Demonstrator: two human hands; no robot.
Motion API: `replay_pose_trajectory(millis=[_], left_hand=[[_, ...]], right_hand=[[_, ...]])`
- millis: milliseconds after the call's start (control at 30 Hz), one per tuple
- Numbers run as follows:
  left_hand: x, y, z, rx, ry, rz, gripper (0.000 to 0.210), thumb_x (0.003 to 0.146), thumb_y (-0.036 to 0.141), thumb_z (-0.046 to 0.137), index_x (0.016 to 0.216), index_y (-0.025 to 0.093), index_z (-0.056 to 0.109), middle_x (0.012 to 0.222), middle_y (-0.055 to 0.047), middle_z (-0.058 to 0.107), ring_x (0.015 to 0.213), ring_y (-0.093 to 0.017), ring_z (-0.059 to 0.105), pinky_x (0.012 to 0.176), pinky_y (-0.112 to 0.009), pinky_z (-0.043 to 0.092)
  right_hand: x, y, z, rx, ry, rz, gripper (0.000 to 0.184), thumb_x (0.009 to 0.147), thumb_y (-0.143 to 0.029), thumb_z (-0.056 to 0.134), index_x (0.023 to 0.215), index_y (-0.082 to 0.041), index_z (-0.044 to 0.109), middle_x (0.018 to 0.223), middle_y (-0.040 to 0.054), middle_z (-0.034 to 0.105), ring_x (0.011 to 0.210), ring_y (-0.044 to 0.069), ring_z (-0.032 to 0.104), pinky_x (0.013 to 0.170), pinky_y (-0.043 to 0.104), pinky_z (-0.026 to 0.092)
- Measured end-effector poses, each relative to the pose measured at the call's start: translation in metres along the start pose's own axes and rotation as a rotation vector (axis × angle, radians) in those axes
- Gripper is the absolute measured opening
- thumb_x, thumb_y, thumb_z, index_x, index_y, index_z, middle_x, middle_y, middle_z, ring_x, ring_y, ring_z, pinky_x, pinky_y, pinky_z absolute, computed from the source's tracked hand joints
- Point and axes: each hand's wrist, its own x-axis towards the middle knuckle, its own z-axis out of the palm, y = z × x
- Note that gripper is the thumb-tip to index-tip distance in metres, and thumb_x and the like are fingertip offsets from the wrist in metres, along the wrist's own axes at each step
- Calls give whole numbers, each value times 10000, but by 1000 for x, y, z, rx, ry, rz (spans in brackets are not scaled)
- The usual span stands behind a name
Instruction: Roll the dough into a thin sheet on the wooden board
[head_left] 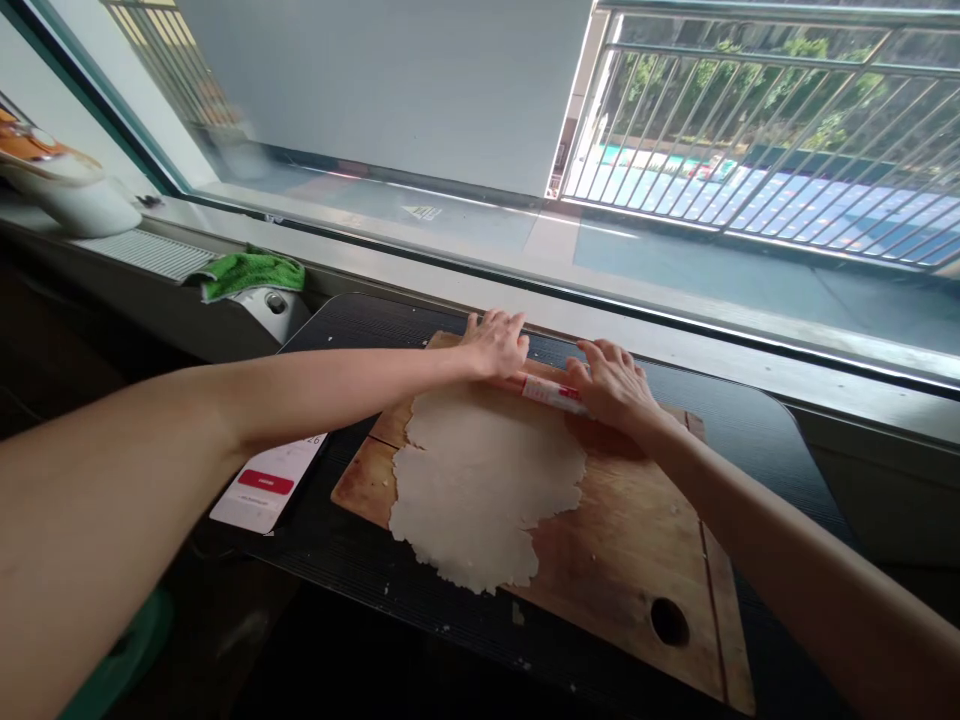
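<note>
A thin, pale sheet of dough with ragged edges lies on a wooden cutting board, and its near edge hangs past the board's front. Across the far part of the dough lies a rolling pin with a red and white label. My left hand rests on the pin's left part, fingers stretched forward and apart. On its right part presses my right hand, palm down, its fingers also extended over the pin. The pin's ends are hidden beneath my hands.
The board sits on a black table beside a window sill. A phone with a lit screen lies left of the board, under my left forearm. A green cloth and a white pot are on the ledge at left.
</note>
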Motion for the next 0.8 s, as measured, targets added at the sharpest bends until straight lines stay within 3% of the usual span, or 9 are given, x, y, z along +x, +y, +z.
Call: replay_pose_trajectory(millis=[67,133,300,367,500,600,800], left_hand=[[-18,-1,2,-20,-15,77,438,982,327,361,1384,233,506,1403,-83,576,1334,-257,452,1133,-494,310],[-20,-1,2,-25,4,103,440,987,334,363,1398,245,494,1434,-71,554,1350,-251,436,1143,-483,298],[27,3,-4,33,60,-55,476,989,300,367,1442,173,443,1489,-117,491,1403,-260,371,1172,-483,246],[31,4,-5,43,62,-60,482,985,282,367,1449,173,434,1484,-123,494,1408,-261,365,1174,-491,239],[-10,1,-3,-4,-52,57,477,988,311,333,1438,211,456,1449,-102,537,1372,-264,416,1149,-511,283],[-29,0,-2,-16,-59,140,473,987,340,338,1434,247,465,1457,-70,536,1380,-256,404,1162,-501,266],[31,3,-4,37,-15,-73,523,984,318,343,1489,188,384,1538,-115,429,1441,-263,318,1185,-521,220]], right_hand=[[-20,-2,2,-38,25,-101,518,981,-468,273,1381,-247,518,1458,118,497,1355,300,415,1084,520,378],[-22,0,4,-54,67,-140,523,983,-478,271,1385,-249,515,1471,118,485,1374,301,391,1097,522,361],[29,10,2,12,98,31,565,952,-494,328,1421,-213,471,1462,161,479,1366,343,384,1082,575,349],[32,8,-1,10,98,51,565,952,-489,327,1429,-215,459,1464,157,476,1367,339,388,1083,568,352],[-14,-4,-2,-40,0,-87,561,979,-503,258,1411,-225,483,1446,138,505,1344,312,428,1071,524,388],[-33,-6,1,-84,39,-184,549,989,-481,240,1407,-232,494,1456,130,504,1382,313,383,1089,526,364],[29,9,1,24,62,-19,580,957,-503,303,1442,-217,444,1463,149,483,1389,337,356,1101,573,319]])
